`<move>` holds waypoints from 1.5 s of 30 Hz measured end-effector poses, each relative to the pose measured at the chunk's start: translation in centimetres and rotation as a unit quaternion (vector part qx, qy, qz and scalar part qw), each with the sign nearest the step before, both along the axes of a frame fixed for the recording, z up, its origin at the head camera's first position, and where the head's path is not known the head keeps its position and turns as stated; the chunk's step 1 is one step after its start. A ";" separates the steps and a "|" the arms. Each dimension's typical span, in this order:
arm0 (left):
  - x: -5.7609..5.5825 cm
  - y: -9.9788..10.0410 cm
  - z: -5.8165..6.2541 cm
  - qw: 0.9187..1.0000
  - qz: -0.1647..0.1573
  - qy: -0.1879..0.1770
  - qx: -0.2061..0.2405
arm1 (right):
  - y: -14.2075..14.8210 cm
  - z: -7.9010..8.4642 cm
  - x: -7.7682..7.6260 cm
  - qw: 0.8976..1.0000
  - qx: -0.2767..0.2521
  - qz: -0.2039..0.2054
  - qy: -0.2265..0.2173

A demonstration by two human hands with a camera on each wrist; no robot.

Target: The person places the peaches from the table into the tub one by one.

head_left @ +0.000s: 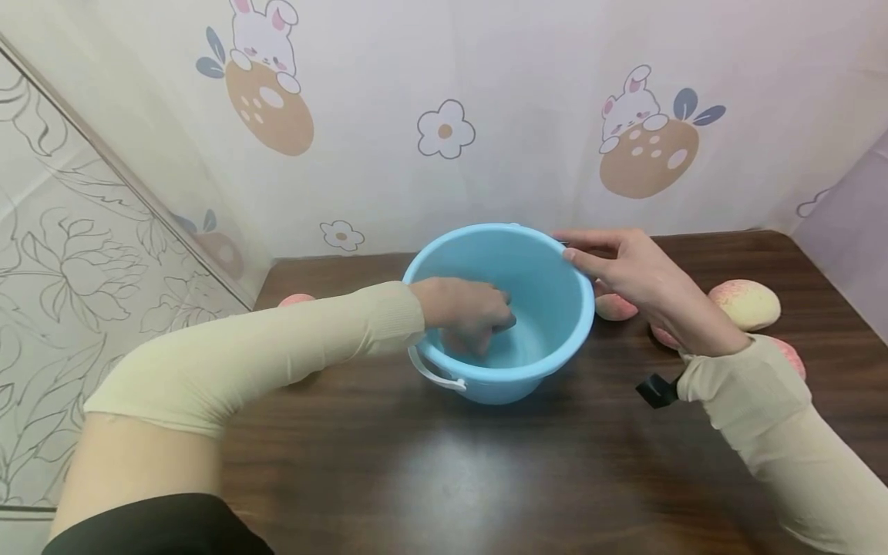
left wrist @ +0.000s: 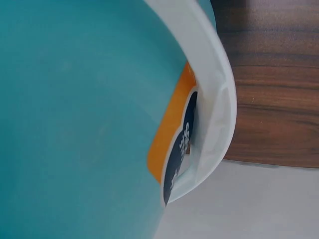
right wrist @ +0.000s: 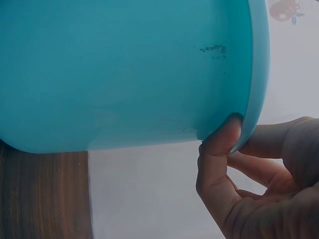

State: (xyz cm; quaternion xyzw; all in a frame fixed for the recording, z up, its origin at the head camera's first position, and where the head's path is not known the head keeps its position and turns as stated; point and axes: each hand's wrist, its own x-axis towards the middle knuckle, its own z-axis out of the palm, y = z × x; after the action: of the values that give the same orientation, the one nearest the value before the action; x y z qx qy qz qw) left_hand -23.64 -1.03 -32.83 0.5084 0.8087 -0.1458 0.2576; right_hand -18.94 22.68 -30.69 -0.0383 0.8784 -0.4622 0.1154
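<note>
A light blue bucket (head_left: 569, 339) with a white handle (head_left: 437, 374) stands upright on the dark wooden table. My left hand (head_left: 461, 304) reaches down over its left rim into it, knuckles up and fingers bent. A blurred pinkish patch shows under that hand; I cannot tell whether it is a held peach or part of the hand. My right hand (head_left: 634, 270) pinches the bucket's right rim. In the right wrist view the thumb (right wrist: 222, 137) lies inside the rim, with fingers behind it. The left wrist view shows the bucket's outer wall (left wrist: 89, 109), not the hand.
Right of the bucket lie several peaches, one pink (head_left: 616, 307) beside it and one yellowish (head_left: 745, 304) beyond my wrist. Another peach (head_left: 297, 298) peeks out behind my left sleeve. A patterned curtain (head_left: 513, 177) hangs along the table's back edge.
</note>
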 end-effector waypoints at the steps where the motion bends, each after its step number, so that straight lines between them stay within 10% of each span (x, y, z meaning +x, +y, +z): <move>1: 0.0 0.0 0.0 1.000 0.002 -0.002 -0.003 | 0.0 0.1 0.0 1.000 0.005 -0.001 0.000; 16: 0.3 -0.6 -0.1 0.998 0.034 -0.049 -0.028 | 0.0 0.0 0.2 1.000 -0.026 -0.002 0.003; 45: 1.9 -1.3 2.3 0.996 0.086 -0.010 -0.004 | -0.2 0.0 0.2 1.000 -0.017 -0.001 0.000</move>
State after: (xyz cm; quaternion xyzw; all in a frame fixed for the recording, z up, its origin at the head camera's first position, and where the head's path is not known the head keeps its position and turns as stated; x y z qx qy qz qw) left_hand -21.77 -2.35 -30.54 0.4373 0.8462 -0.1215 0.2791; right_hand -18.69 22.48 -30.72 -0.0396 0.8705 -0.4773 0.1139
